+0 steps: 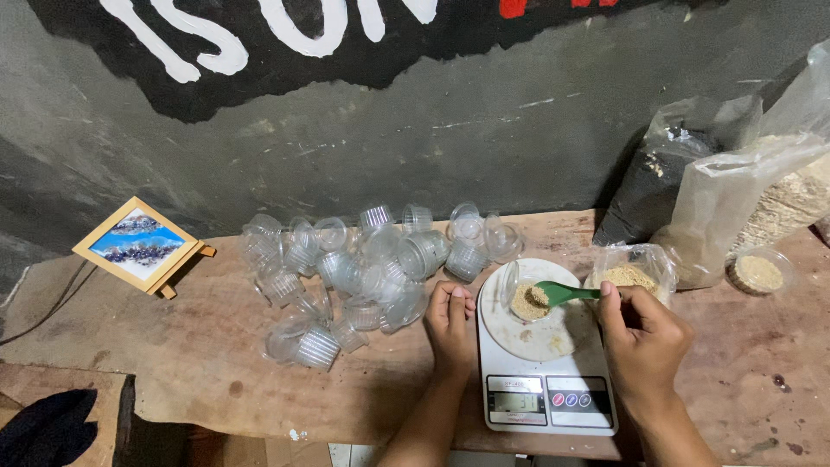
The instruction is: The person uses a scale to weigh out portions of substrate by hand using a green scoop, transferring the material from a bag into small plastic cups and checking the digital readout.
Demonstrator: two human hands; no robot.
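Hands at the little white scale

Fingers of the right hand (638,333) pinch the handle of a green spoon (560,293). The right arm comes up from the bottom edge, and the hand sits at the right side of the white kitchen scale (545,363). The spoon's bowl is full of tan grains and hangs over a small clear cup (524,298) that stands on the round plate of the scale. The cup has tan grains in it too.

The left hand (450,322) lies at the left side of the scale, fingers curled in. Its fingertips are just beside the cup, but I cannot tell if they touch it.

Left of the scale lies a heap of empty clear cups (363,268). Far left of the scale leans a small picture in a wooden frame (138,244), blue and white.

Just behind the scale, to the right, sits a small open clear bag of tan grains (631,272). Behind that stand a dark bag (661,182) and a big clear bag of pale flakes (769,199). Right of the scale is one more little cup of grains (757,271). On the grey wall behind the scale is a black painted patch (363,43) with big white letters.
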